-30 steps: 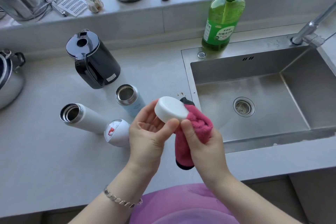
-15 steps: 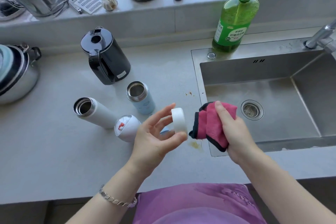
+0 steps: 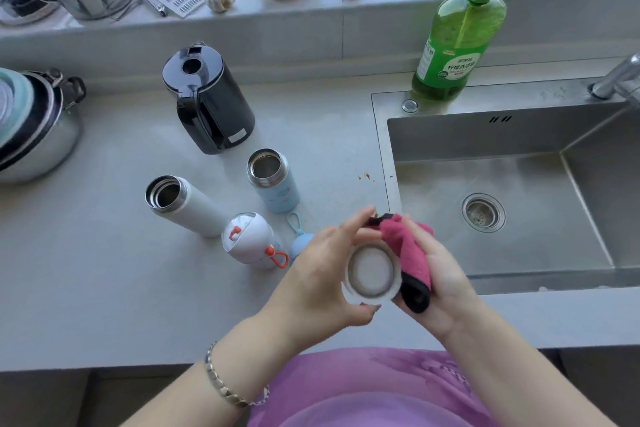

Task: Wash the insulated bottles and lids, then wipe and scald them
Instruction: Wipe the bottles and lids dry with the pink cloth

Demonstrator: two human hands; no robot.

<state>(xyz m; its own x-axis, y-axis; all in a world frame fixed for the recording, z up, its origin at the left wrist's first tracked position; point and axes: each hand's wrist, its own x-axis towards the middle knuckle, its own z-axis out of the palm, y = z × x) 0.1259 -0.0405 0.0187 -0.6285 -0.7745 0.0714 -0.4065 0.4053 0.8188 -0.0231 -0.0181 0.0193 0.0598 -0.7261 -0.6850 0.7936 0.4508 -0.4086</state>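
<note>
- A grey kitchen surface [image 3: 104, 288] is running alongside a steel sink [image 3: 519, 135], and the action is happening just off the sink's near-left corner.
- The left hand [image 3: 322, 274] is cradling the white lid [image 3: 372, 269], hollow side facing up, its fingers [image 3: 349, 229] curling round the rim.
- The right hand [image 3: 440, 274] is gripping a folded pink cloth [image 3: 410, 246], fingers wrapping round it, and pressing it against the lid's right edge.
- The white bottle [image 3: 187, 206] and the blue bottle [image 3: 273, 180] are waiting uncapped on the surface, well to the left.
- This is looking like the wiping step: best to be working a cloth corner into the groove round the inner ring, turning the lid with the left hand for full coverage, and holding firmly in case it is slick.
</note>
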